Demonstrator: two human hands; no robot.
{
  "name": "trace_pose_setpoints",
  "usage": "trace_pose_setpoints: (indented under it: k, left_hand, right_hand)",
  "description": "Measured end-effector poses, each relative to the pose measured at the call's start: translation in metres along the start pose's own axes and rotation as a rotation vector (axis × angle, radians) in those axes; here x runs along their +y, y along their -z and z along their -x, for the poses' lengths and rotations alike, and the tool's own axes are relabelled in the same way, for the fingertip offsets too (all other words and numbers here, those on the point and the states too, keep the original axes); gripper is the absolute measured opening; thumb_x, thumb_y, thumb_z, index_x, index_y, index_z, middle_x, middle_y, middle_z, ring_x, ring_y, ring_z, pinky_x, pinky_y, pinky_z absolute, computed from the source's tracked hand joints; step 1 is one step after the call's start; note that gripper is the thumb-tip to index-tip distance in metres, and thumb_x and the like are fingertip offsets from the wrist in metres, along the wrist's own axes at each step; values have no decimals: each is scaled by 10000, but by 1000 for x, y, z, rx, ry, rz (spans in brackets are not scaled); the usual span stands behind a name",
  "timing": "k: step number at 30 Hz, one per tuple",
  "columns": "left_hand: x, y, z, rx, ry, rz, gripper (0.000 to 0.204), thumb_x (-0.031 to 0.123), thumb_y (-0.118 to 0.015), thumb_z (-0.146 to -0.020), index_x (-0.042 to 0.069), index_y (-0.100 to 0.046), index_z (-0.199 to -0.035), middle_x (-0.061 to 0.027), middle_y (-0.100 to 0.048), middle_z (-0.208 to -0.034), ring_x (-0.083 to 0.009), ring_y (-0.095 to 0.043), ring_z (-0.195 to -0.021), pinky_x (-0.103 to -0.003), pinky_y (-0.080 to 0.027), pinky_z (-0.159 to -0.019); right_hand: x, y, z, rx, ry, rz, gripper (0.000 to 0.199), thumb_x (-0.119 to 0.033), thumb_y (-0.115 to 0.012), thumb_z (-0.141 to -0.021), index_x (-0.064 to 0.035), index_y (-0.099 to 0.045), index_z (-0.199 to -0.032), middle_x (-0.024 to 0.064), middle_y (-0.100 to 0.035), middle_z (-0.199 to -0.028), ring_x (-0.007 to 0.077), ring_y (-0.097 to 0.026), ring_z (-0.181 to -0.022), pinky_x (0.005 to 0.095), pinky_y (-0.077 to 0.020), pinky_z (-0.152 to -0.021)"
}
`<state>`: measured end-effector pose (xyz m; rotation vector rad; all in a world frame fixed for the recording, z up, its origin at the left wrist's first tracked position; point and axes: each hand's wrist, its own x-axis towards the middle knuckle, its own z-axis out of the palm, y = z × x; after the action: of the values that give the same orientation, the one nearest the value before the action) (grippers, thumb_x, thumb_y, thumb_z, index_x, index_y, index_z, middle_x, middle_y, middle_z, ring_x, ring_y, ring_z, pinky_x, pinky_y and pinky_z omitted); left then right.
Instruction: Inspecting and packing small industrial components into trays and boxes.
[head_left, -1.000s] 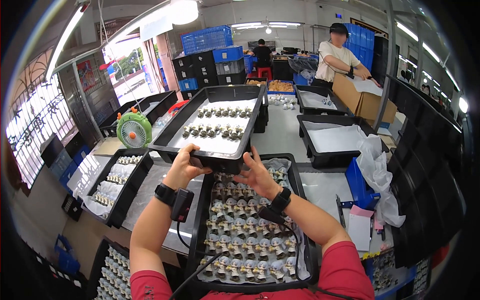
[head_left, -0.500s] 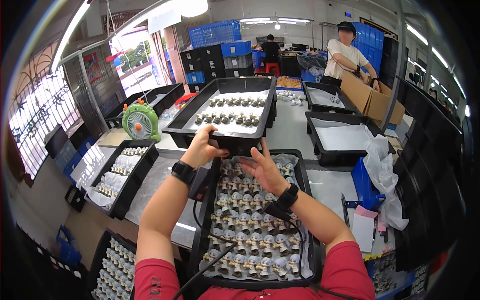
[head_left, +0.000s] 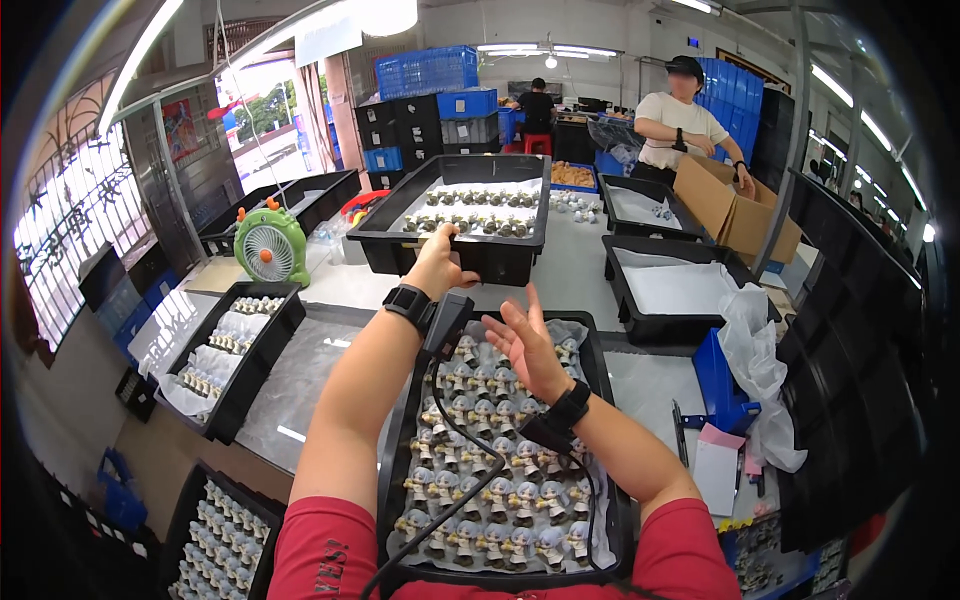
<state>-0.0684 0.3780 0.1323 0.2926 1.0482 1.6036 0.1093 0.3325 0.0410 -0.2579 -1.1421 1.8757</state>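
My left hand (head_left: 438, 266) grips the near wall of a black tray (head_left: 497, 263), with its fingers over the rim and its thumb lower on the outside. Two rows of small dark-and-white figure parts (head_left: 470, 222) stand on white lining inside that tray. My right hand (head_left: 530, 350) is open, palm turned to the left and fingers stretched, holding nothing. It hovers above the far end of a nearer black tray (head_left: 608, 420), which is full of small pale-haired figurines (head_left: 485, 412) in rows. Each wrist carries a dark strap with a cabled device.
On the left stand a green fan (head_left: 272, 246) and a black tray of figurines (head_left: 292, 318); another figurine tray (head_left: 265, 520) sits lower. Lined trays (head_left: 690, 325), a blue bin (head_left: 722, 385) and crumpled plastic (head_left: 750, 330) lie right. A person (head_left: 683, 125) reaches into a cardboard box (head_left: 735, 205).
The far tray has moved away from me with my left hand on it, and a strip of table now shows before it. My right hand stays open over the near tray.
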Motion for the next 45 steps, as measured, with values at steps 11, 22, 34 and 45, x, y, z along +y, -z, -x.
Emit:
trace_pose_setpoints:
  k: [11,22,34,45]
  left_hand:
    - [-20,-16,-37,-20,-120,-11,631,357,-587,-823,157,-291,-1343,-124,-292,-1394,-338,-314,-1262,-627,-192,-1016]
    - [-14,-26,-50,-70,-106,3,737,383,-655,-782,138,-258,-1352,-140,-318,-1367,-386,-279,-1259,-589,-205,-1037]
    - [-13,-21,-67,-81,-134,2,864,423,-675,-756,137,-168,-1395,-137,-190,-1433,-428,-184,-1292,-581,-213,-1037]
    - [-14,-23,-59,-127,-166,-26,713,465,-578,-808,180,-254,-1376,-95,-173,-1457,-353,-232,-1309,-632,-206,-1005]
  right_hand:
    - [2,4,-1,-12,-42,59,1009,-385,-647,-821,-137,118,-1432,157,-98,-1469,239,-430,-1167,325,-392,-916]
    - [2,3,-4,-29,-47,100,1004,-422,-645,-806,-118,74,-1438,170,-178,-1434,204,-471,-1120,360,-382,-921]
    - [5,1,-1,-52,-81,134,972,-423,-630,-816,-106,45,-1440,177,-214,-1417,237,-459,-1138,377,-386,-934]
    - [4,4,-3,-38,-99,145,919,-390,-613,-841,-109,22,-1443,86,-295,-1367,190,-479,-1050,312,-400,-869]
